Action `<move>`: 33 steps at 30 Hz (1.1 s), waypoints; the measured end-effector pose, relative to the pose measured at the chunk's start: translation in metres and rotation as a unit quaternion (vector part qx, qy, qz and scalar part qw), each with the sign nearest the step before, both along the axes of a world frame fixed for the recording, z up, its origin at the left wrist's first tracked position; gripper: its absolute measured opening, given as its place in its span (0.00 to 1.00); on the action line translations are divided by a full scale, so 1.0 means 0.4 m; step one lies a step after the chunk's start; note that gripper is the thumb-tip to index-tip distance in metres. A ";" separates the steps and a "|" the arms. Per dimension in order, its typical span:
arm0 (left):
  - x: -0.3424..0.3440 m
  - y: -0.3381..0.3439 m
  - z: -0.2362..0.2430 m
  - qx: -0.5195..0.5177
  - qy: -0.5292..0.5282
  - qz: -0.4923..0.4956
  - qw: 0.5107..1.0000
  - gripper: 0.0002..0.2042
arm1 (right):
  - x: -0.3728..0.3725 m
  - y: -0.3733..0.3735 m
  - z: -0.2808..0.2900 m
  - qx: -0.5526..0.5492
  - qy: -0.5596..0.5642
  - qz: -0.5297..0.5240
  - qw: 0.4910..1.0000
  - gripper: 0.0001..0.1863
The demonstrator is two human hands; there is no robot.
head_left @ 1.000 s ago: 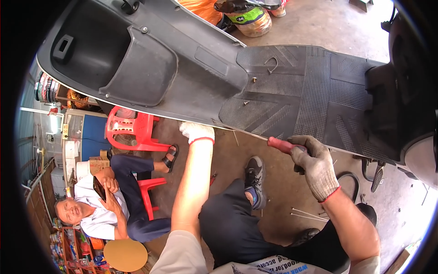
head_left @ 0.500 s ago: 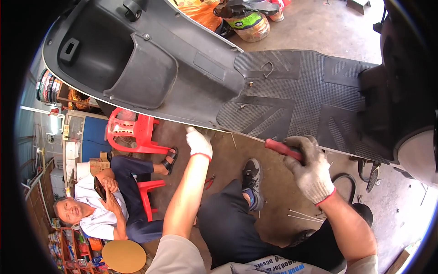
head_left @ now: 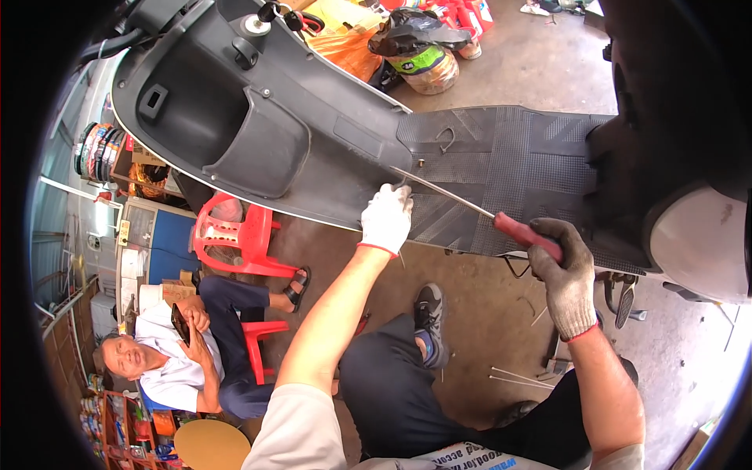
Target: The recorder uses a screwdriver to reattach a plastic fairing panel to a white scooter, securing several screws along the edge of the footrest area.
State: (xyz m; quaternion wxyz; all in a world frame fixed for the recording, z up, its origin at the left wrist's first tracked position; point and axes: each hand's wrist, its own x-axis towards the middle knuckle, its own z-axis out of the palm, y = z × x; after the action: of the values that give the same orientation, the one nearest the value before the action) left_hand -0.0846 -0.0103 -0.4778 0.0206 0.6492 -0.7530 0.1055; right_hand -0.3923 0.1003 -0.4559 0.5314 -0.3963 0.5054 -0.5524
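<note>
My right hand [head_left: 565, 274], in a grey-stained white knit glove, is closed around the red handle of a long screwdriver [head_left: 526, 235]. Its thin metal shaft points left across the scooter's black ribbed footboard [head_left: 517, 157], the tip close to my left hand [head_left: 387, 218]. That hand, in a white glove, reaches over the footboard's near edge with its fingertips pinched together low on the board. Whatever they hold, if anything, is too small or hidden. Just beyond the fingertips a small brass-coloured screw [head_left: 421, 163] stands on the footboard, and a bent metal hook [head_left: 446, 141] lies farther back.
The scooter's dark front panel [head_left: 258, 149] rises at left. Beside it stands a red plastic chair [head_left: 247, 235]. A person [head_left: 176, 352] sits at lower left holding a phone. Thin metal rods [head_left: 521, 377] lie on the floor. Bags and a tub [head_left: 431, 70] stand beyond the scooter.
My left hand has gone from below the panel's edge up onto the footboard, where a second small screw lay. The screwdriver has swung so its shaft now shows above the board.
</note>
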 end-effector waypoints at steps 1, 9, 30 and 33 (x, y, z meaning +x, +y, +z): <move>0.014 -0.003 -0.016 -0.003 -0.003 -0.001 1.000 0.12 | -0.001 0.000 0.006 -0.003 -0.003 -0.001 1.000 0.15; 0.039 0.106 0.091 0.061 0.211 0.066 0.973 0.10 | 0.014 -0.011 -0.004 0.057 -0.101 0.042 0.992 0.13; 0.414 0.387 0.064 0.173 0.895 0.182 0.367 0.08 | 0.247 0.187 -0.024 0.122 0.003 0.208 0.970 0.15; 0.465 0.350 -0.029 0.216 0.893 0.177 0.352 0.08 | 0.300 0.194 -0.052 0.154 0.058 0.204 0.965 0.14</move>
State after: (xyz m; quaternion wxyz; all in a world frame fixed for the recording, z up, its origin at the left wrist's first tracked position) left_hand 0.1013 0.1298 -0.4896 0.5211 0.4605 -0.1544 -0.7018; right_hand -0.2722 0.1779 -0.4765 0.6574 -0.4359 0.5228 -0.3233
